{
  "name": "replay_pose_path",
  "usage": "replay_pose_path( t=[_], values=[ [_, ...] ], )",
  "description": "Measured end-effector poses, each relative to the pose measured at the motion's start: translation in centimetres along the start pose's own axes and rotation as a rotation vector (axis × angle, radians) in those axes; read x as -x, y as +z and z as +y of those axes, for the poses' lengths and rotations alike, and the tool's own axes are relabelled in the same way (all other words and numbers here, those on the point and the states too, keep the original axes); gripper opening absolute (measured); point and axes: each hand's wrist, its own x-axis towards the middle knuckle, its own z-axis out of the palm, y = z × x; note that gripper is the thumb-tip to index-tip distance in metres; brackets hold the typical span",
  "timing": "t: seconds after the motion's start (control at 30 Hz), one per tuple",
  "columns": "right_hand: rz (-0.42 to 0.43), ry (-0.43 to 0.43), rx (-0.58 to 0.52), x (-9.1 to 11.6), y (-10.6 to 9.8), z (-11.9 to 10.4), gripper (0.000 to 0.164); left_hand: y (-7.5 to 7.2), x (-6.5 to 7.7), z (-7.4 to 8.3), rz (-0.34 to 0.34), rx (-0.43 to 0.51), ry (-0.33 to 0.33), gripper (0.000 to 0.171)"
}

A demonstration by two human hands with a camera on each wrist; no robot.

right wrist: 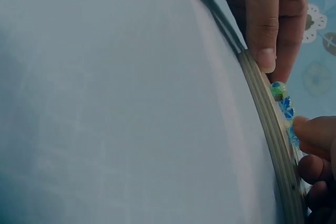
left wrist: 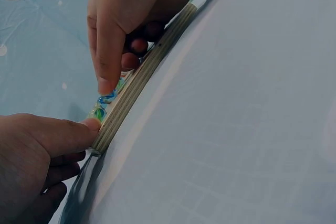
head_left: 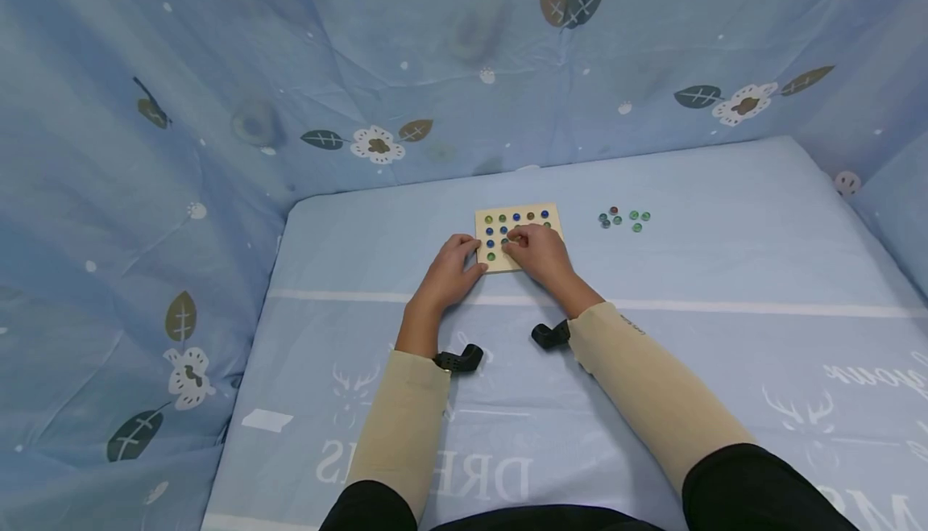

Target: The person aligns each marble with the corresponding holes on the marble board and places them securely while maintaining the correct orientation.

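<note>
A square wooden board (head_left: 500,264) lies on the table, with glass marbles in rows on it, such as a green marble (head_left: 490,257) near its front left. My left hand (head_left: 451,269) grips the board's left side and front left corner, its thumb at the edge in the left wrist view. Over the board's middle, my right hand (head_left: 540,254) pinches with thumb and forefinger at a blue marble (left wrist: 107,98), mostly hidden by the fingertips. In the right wrist view, a green marble (right wrist: 278,89) and a blue marble (right wrist: 286,108) sit between the two hands.
Right of the board lie several loose marbles, among them a reddish marble (head_left: 614,210) and a green marble (head_left: 636,227). A pale blue cloth (head_left: 725,249) covers the table. Patterned fabric (head_left: 464,56) hangs behind and at the sides.
</note>
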Motion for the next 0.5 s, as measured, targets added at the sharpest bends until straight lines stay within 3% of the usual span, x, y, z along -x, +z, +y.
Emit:
replay_pose_path(
  t=[0.5],
  values=[
    [0.07, -0.056, -0.087, 1.1, -2.3, 0.7, 0.033, 0.2, -0.1, 0.0, 0.009, -0.023, -0.006, 0.052]
  ],
)
